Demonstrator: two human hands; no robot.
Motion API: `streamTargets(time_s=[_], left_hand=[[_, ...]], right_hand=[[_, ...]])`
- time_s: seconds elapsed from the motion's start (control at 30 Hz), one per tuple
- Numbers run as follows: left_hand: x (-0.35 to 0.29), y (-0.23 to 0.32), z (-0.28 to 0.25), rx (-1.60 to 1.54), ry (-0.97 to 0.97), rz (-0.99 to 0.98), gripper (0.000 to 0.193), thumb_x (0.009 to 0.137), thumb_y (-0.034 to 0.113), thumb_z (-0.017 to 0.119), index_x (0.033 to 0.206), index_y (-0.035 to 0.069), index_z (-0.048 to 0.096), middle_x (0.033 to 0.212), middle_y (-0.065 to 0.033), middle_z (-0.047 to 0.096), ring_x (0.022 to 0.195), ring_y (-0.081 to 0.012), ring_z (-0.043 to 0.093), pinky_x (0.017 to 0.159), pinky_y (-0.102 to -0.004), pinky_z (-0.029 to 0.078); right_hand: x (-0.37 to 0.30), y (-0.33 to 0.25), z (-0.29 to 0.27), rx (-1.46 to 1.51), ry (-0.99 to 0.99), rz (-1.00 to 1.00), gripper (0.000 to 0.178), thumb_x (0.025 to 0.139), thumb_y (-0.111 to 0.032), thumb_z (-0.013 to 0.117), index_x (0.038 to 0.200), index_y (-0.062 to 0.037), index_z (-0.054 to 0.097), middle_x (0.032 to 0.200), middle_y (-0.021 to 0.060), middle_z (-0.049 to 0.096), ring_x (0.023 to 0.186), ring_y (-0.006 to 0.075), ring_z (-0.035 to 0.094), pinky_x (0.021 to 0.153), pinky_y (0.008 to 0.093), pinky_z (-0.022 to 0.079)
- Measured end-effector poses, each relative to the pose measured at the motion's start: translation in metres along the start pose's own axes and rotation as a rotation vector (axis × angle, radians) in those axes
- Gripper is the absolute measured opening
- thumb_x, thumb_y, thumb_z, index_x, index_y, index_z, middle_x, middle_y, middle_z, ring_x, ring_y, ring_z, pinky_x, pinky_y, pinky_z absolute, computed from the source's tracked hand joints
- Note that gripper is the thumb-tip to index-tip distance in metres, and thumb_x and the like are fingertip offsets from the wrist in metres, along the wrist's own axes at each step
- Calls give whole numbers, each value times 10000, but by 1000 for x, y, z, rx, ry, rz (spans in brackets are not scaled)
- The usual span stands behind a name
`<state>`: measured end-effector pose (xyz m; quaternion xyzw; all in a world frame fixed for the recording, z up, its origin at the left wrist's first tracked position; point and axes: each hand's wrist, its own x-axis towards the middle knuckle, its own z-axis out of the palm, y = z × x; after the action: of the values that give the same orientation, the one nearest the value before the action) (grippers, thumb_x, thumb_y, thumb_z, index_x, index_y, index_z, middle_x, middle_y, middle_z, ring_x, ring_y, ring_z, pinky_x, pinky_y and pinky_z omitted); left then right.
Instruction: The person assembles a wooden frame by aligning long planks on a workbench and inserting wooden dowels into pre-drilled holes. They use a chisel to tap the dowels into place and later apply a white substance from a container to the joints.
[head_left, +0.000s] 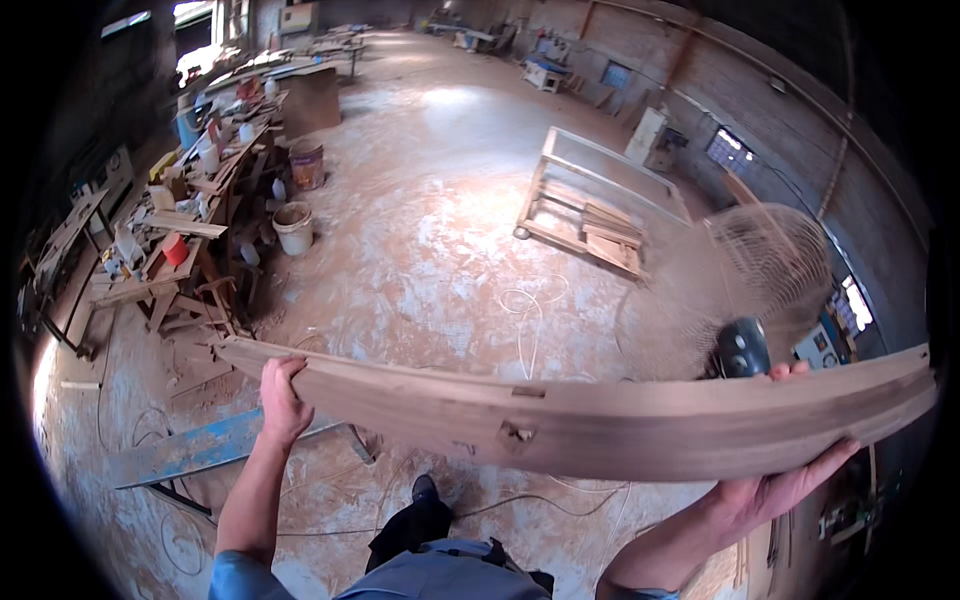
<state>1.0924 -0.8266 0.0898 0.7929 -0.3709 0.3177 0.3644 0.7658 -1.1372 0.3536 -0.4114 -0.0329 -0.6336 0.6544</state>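
A long wooden board [430, 420] with a slot in its top edge and a square hole in its face spans the view in front of my body, held up off the floor. My left hand [285, 400] is closed over its upper edge near the left end, thumb side up. Toward the right end, my right hand [775, 490] supports the board from below, with fingertips curling over the far upper edge. Most of the right hand's fingers are hidden behind the wood.
Beneath my left arm stands a blue low bench [190, 450]. A cluttered workbench [190, 225], a white bucket [293, 228] and a purple bucket [307, 165] line the left. Ahead right are a wheeled wooden frame [580, 245] and a large caged fan [770, 260]. Cables [540, 497] cross the floor.
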Motion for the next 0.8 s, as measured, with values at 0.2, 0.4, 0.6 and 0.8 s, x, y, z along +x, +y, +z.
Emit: streamTargets(time_s=[0.2, 0.4, 0.6, 0.8], left_hand=[[66, -73, 73, 68, -38, -79, 496, 575, -17, 645, 1048, 45, 510, 994, -168, 579, 917, -368, 552, 812, -438, 445], [121, -123, 142, 146, -59, -201, 554, 538, 12, 668, 1067, 50, 508, 1009, -170, 578, 933, -377, 541, 831, -454, 432], [182, -168, 235, 277, -158, -294, 564, 504, 29, 646, 1057, 37, 531, 1022, -184, 561, 961, -391, 515, 836, -464, 419], [272, -216, 353, 262, -438, -351, 380, 604, 102, 667, 945, 31, 513, 921, -193, 525, 862, -399, 498, 757, -460, 392]], right_hand=[[115, 165, 70, -196, 144, -14, 614, 951, -514, 458, 1339, -48, 361, 1094, 217, 511, 921, 339, 567, 811, 398, 551], [224, 314, 54, 38, 20, 189, 604, 965, -505, 415, 1360, -52, 358, 1016, 238, 552, 908, 335, 599, 758, 410, 571], [325, 509, 40, -46, 285, 233, 576, 991, -523, 299, 1310, -49, 377, 766, 161, 578, 670, 257, 621, 567, 360, 570], [427, 696, -19, -161, 614, 613, 544, 946, -553, 448, 1121, -37, 442, 796, 126, 565, 716, 257, 589, 669, 395, 529]])
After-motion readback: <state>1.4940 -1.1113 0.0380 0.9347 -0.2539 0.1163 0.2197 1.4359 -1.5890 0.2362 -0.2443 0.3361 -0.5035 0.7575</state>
